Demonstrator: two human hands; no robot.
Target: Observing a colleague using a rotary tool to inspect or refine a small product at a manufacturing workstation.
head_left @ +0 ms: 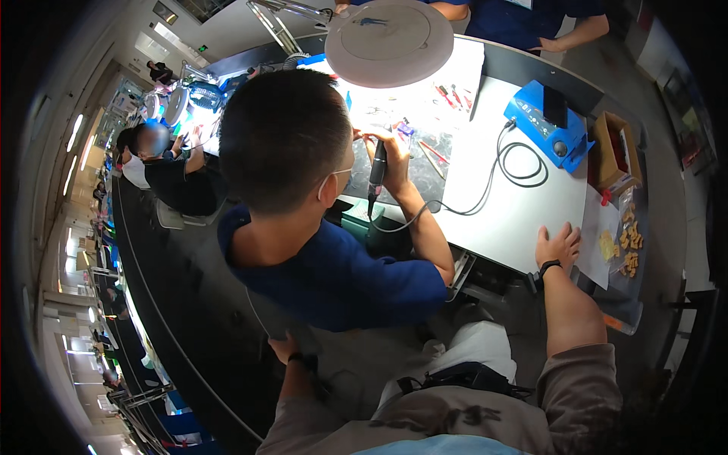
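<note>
My right hand [557, 246] lies palm down on the white tabletop [485, 220], its fingers spread, with a dark band on the wrist. Low on the left, my left hand [284, 347] is beside the seated co-worker's back, by a dark chair back; its fingers are mostly hidden, and I cannot tell whether it grips anything. In front of me the co-worker in a dark blue shirt [334, 280] holds a black corded rotary handpiece [378, 171] upright in the right hand. The small piece at the co-worker's fingertips is too small to make out.
Beyond my right hand are a blue control box [542, 125] with a dark phone [555, 108] on it, a looped cable [497, 163], a cardboard box [616, 155] and small tan pieces [629, 243]. A round magnifier lamp [390, 45] overhangs the bench. Other people stand opposite and sit leftward.
</note>
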